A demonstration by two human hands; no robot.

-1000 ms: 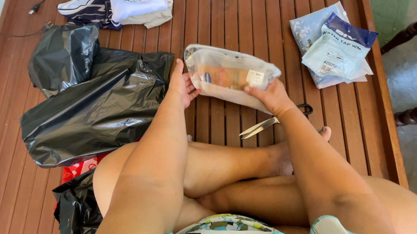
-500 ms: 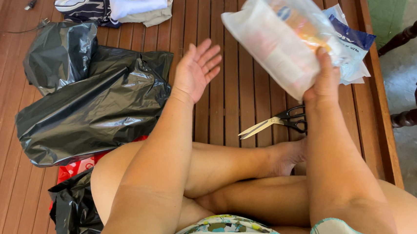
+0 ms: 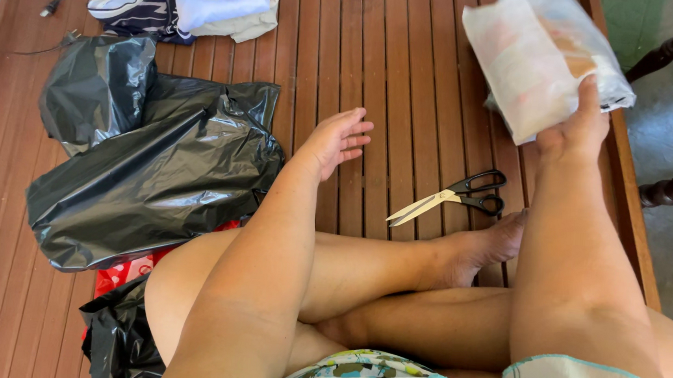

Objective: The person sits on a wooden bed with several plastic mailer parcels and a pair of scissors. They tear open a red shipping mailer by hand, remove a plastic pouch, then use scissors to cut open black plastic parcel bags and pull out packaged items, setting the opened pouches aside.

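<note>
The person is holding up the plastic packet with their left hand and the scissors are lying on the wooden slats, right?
Not quite. The head view shows the right hand holding up the plastic packet; the left hand is empty. The scissors do lie on the wooden slats.

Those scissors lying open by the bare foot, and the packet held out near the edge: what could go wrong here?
The scissors lie with blades parted, close to the bare foot; a shift of the leg could bring skin against them. The right hand grips the clear plastic packet only by its lower end, near the edge of the slatted wooden platform, so it might slip and fall off the side.
</note>
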